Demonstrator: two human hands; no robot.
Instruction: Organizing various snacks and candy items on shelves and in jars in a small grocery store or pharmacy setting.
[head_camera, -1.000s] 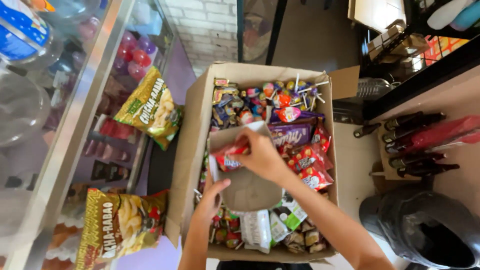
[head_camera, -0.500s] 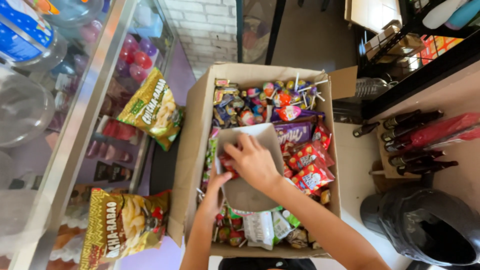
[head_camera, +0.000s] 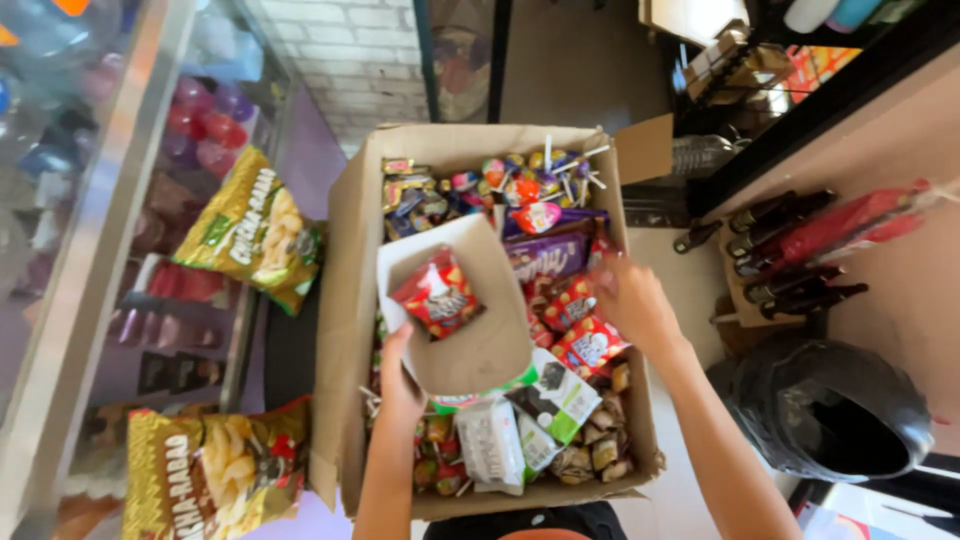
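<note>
Left hand (head_camera: 398, 372) grasping one paper bag (head_camera: 470, 320) holding one red packet (head_camera: 437, 293); right hand (head_camera: 632, 303) released over one sweets box (head_camera: 345, 300).

Both bare forearms came up from the bottom edge of the view. Left hand (head_camera: 398, 375) sat low and left of centre, wrist bent back, fingers curled up in a grip, thumb side hidden. Left forearm ran almost straight up. Right hand (head_camera: 632, 300) sat higher and further right, back of hand up, fingers spread loosely and pointing up-left, blurred. Right forearm slanted in from lower right. Hands well apart.
</note>
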